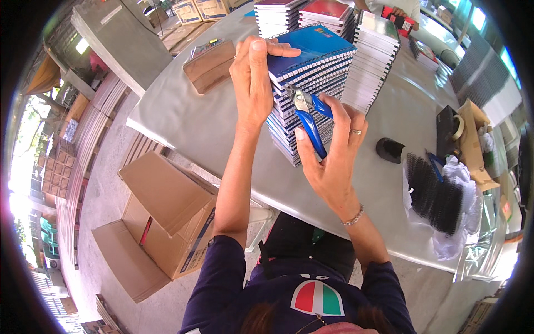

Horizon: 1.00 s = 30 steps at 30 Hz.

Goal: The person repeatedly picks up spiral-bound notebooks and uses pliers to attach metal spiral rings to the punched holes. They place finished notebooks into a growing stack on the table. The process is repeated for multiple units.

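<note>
A tall stack of spiral-bound notebooks with blue covers [311, 42] stands on the table in front of me, black coil bindings toward me. My left hand [253, 80] rests at the stack's left corner. Its fingers stretch across the top cover and its thumb points up. In my right hand [339, 139] is a pair of blue-handled wire cutters [309, 131], the handles between thumb and fingers. The metal jaws touch or nearly touch the coil ends near the stack's left corner. Whether the jaws have closed on a wire is too small to tell.
More notebook stacks [371, 61] stand behind and right. A brown wooden box [208, 69] lies left. Black coils [436, 195] on plastic, a black object [389, 150] and a tape dispenser [448, 131] are right. An opened carton [167, 222] sits below the table's left edge. Another person [409, 11] works across the table.
</note>
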Available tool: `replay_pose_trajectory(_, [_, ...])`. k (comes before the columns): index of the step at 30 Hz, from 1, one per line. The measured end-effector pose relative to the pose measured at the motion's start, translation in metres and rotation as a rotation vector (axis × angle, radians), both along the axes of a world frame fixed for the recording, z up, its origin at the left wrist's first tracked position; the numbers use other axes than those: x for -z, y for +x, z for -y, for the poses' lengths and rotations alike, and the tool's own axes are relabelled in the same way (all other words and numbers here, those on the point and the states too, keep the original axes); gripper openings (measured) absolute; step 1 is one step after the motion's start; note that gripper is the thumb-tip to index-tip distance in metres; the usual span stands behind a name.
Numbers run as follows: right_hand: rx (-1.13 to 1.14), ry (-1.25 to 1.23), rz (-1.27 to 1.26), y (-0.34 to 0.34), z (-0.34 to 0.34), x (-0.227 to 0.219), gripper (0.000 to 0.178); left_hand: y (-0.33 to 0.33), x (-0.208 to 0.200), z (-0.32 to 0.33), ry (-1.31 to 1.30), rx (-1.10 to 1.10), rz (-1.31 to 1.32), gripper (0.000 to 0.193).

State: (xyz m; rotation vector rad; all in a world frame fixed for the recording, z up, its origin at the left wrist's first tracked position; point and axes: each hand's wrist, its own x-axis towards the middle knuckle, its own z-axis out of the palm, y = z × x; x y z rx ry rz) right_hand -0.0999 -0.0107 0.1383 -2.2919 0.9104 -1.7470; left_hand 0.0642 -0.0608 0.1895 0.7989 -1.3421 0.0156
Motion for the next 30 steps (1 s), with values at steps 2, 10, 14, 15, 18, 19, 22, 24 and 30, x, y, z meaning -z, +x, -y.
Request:
replay_pose_trajectory(2, [0.034, 0.006, -0.007, 0.002, -0.001, -0.002, 0.060, 0.002, -0.002, -0.003, 0.037, -0.025, 0.050, 0.065])
replay_pose_trajectory(10, [0.039, 0.001, -0.048, 0.003, 0.002, 0.000, 0.059, 0.002, 0.000, -0.002, 0.039, -0.028, 0.052, 0.064])
replay_pose_trajectory(14, [0.036, -0.012, -0.035, 0.001, 0.002, -0.003, 0.050, 0.000, 0.001, 0.002, -0.007, 0.011, 0.018, 0.057])
replay_pose_trajectory(15, [0.020, -0.006, -0.024, 0.000, 0.002, -0.004, 0.047, 0.001, 0.001, 0.002, -0.001, 0.012, 0.021, 0.057])
replay_pose_trajectory(18, [-0.722, 0.870, 0.129, -0.017, -0.009, -0.024, 0.041, 0.003, 0.001, -0.001, 0.010, 0.003, 0.009, 0.058])
replay_pose_trajectory(19, [-0.853, 1.066, 0.159, -0.024, -0.009, -0.030, 0.040, 0.002, 0.001, -0.002, 0.013, 0.002, 0.006, 0.058])
replay_pose_trajectory(22, [-0.886, 1.177, 0.141, -0.033, 0.002, -0.039, 0.040, -0.001, 0.002, -0.001, 0.027, -0.001, 0.019, 0.059])
replay_pose_trajectory(24, [-0.326, 0.522, -0.003, -0.022, -0.003, -0.016, 0.043, -0.001, 0.001, 0.001, 0.031, 0.005, 0.006, 0.059])
replay_pose_trajectory(30, [0.044, 0.134, -0.077, -0.018, -0.012, -0.001, 0.053, 0.003, 0.002, 0.000, 0.021, -0.030, 0.046, 0.060])
